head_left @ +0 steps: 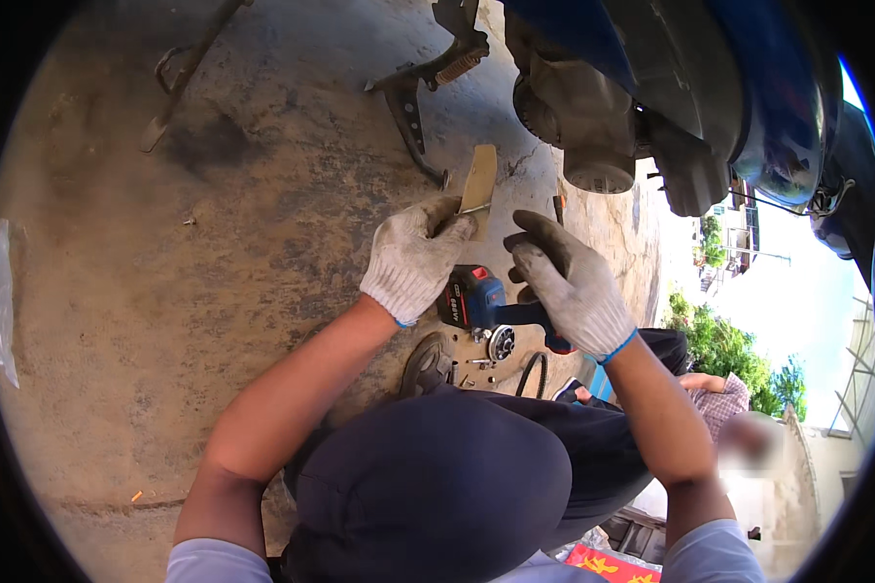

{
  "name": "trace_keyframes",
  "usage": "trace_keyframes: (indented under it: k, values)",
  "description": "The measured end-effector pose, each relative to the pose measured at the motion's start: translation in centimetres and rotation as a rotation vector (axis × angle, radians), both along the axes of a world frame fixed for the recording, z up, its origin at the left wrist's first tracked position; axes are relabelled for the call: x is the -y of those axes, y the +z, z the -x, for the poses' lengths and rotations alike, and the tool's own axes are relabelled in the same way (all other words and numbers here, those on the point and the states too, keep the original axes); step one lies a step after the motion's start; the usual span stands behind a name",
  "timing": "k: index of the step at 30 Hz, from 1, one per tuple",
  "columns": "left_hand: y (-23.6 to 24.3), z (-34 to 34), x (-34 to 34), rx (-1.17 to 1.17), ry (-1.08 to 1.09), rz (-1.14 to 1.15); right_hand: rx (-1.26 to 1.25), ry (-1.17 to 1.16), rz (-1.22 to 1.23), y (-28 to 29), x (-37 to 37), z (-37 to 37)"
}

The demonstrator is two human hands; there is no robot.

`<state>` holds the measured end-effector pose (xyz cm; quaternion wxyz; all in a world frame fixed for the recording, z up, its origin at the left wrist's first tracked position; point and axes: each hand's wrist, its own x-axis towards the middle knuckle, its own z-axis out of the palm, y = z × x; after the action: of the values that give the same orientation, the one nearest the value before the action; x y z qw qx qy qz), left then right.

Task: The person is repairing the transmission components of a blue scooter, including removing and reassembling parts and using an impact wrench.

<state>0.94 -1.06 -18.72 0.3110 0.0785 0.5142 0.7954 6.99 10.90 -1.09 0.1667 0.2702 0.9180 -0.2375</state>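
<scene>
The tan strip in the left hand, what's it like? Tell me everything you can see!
The tan strip is thin, longer than wide, and looks like stiff paper or card, though I can't be sure. Its far end points up the picture, tilted slightly right, with the stained floor behind it. The gloved left hand pinches it lower down, partly hiding it. The right hand is near but apart.

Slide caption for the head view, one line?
Gloved left hand holds a tan strip; gloved right hand open nearby, drill on floor.

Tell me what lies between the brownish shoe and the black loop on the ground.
Small metal parts and a round metal piece lie there, in the head view.
</scene>
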Motion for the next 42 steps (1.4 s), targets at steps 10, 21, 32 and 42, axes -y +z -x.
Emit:
trace_keyframes:
  k: [10, 21, 32, 42]
  values:
    - [-6.4, 1.9, 6.1, 0.013, 0.076, 0.276, -0.273, -0.879, 0.074, -14.9, -2.8, -21.0]
    - [-8.4, 0.6, 7.5, -0.002, -0.031, 0.411, -0.834, -0.72, 0.721, -16.7, -11.4, -13.8]
    - [-7.2, 1.4, 9.1, -0.061, -0.008, 0.566, -1.193, -0.909, 1.448, -18.1, -9.9, -7.0]
    - [-10.6, 0.8, 10.4, -0.128, 0.129, 0.617, -1.289, -0.901, 1.57, -20.4, -12.6, -4.5]
